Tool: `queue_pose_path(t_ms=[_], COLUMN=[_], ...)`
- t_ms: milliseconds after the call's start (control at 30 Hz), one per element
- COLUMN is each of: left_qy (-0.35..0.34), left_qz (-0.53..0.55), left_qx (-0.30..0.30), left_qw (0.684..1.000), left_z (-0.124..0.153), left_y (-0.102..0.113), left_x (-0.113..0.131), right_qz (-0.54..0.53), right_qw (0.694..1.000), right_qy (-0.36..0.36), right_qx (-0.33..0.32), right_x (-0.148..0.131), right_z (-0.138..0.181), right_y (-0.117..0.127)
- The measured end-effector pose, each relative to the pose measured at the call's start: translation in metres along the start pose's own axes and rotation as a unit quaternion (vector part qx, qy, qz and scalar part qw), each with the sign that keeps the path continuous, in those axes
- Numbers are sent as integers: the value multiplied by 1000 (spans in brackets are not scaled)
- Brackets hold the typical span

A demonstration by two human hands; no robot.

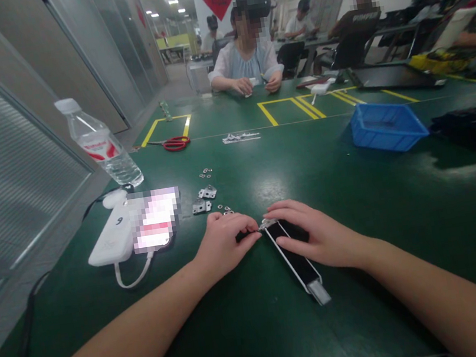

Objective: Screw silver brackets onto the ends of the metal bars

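Note:
A long, narrow black bar with white edges point(295, 256) lies slanted on the green table. A small metal piece shows at its far end, and a clear, pale tab point(319, 293) sticks out of its near end. Over the bar's upper half lies my right hand point(317, 232), its thumb and fingers closed about it. At the bar's far end my left hand point(225, 243) is closed in a pinch; what its fingertips hold is too small to make out. Just beyond this hand are two metal brackets point(202, 207) and several small rings point(226, 209).
To the left, a white power bank point(110, 236) is cabled to a lit phone point(155, 221), near a water bottle point(103, 145). Red-handled scissors point(177, 144), thin metal strips point(241, 137) and a blue bin point(386, 126) stand farther off. A person point(245, 64) sits opposite.

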State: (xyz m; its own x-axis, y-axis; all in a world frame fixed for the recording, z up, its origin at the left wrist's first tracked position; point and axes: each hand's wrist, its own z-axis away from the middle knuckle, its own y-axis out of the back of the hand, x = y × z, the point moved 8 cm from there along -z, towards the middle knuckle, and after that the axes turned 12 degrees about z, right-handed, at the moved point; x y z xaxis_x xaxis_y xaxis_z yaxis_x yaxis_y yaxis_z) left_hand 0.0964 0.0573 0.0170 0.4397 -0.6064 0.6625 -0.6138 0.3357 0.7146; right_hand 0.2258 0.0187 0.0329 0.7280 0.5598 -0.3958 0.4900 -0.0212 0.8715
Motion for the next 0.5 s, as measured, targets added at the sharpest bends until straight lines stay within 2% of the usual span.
queue_pose_path(t_ms=[133, 300, 500], left_qy=[6, -1, -8], left_qz=[6, 14, 18], left_qx=[-1, 2, 7], left_qw=[1000, 1000, 1000], left_z=[0, 1, 2], left_y=[1, 1, 2], left_x=[1, 1, 0], right_qz=[26, 51, 58], right_qw=[997, 994, 992], right_qy=[-65, -99, -107], right_qx=[36, -18, -18], right_x=[14, 22, 24], right_z=[1, 0, 0], right_y=[9, 4, 1])
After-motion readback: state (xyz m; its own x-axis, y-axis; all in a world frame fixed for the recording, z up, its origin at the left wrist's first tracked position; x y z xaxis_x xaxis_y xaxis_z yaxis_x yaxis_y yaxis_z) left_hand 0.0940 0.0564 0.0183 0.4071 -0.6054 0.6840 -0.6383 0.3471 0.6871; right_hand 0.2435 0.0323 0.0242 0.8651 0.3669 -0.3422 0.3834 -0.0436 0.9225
